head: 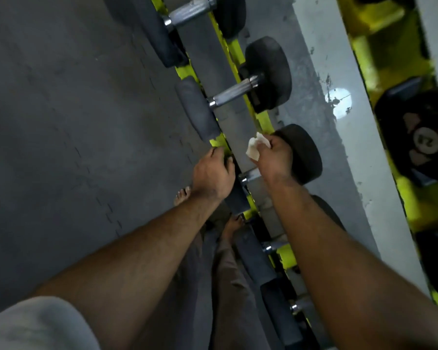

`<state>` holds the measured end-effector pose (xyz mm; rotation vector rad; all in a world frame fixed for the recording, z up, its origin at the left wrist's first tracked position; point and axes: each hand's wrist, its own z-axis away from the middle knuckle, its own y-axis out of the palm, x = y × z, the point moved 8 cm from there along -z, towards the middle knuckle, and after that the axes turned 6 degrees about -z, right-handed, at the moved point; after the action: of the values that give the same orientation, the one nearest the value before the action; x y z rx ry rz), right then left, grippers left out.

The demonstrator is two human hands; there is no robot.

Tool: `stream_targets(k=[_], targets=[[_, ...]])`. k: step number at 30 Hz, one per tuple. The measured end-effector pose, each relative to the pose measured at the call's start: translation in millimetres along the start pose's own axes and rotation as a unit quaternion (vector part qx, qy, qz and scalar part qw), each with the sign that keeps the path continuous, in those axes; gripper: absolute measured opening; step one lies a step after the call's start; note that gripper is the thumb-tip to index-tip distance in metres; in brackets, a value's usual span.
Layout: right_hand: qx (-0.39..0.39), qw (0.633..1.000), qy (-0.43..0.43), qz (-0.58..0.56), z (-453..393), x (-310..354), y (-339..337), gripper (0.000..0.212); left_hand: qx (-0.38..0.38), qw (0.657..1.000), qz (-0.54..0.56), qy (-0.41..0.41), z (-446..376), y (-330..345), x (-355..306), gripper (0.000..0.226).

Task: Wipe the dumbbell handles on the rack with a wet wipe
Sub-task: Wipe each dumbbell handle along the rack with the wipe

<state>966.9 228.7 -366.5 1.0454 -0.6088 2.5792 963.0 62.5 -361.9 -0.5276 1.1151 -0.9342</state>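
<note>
My right hand (272, 157) is closed around a crumpled white wet wipe (256, 147), held over the metal handle (249, 176) of a black dumbbell (301, 154) lying across the yellow-green rack (263, 122), while my left hand (213, 173) curls over the near head of that same dumbbell to steady it. To wipe well, I judge I should wrap the wipe fully round the bar and slide it from collar to collar, twisting as I go. Further along the rack, two more dumbbells wait with bare knurled handles (232, 93).
</note>
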Motion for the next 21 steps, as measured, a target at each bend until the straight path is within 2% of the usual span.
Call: stream_targets(k=[3, 5, 10, 12, 17, 21], targets=[[0.037, 0.985, -0.094, 0.138, 2.7, -6.2, -10.6, 0.018, 0.004, 1.000, 0.002, -0.017, 10.7, 26.4, 8.1, 0.037], [0.061, 0.967, -0.151, 0.196, 5.0, -7.6, -13.8, 0.022, -0.029, 0.999, 0.029, -0.026, 15.7, 34.5, 10.0, 0.045], [0.116, 0.893, -0.288, 0.327, 9.6, -16.5, -6.8, 0.032, -0.102, 0.991, 0.064, -0.062, 17.6, 40.9, 13.0, 0.044], [0.139, 0.851, -0.329, 0.385, 8.2, -25.0, -3.5, 0.036, -0.120, 0.988, 0.067, -0.066, 18.8, 42.6, 13.9, 0.043], [0.219, 0.711, -0.413, 0.526, 15.6, -58.5, 2.7, 0.042, -0.143, 0.986, 0.061, -0.059, 19.8, 43.1, 16.0, 0.045], [0.228, 0.658, -0.458, 0.553, 21.2, -75.4, -5.8, 0.053, -0.151, 0.986, 0.044, -0.050, 21.4, 42.5, 11.6, 0.043]])
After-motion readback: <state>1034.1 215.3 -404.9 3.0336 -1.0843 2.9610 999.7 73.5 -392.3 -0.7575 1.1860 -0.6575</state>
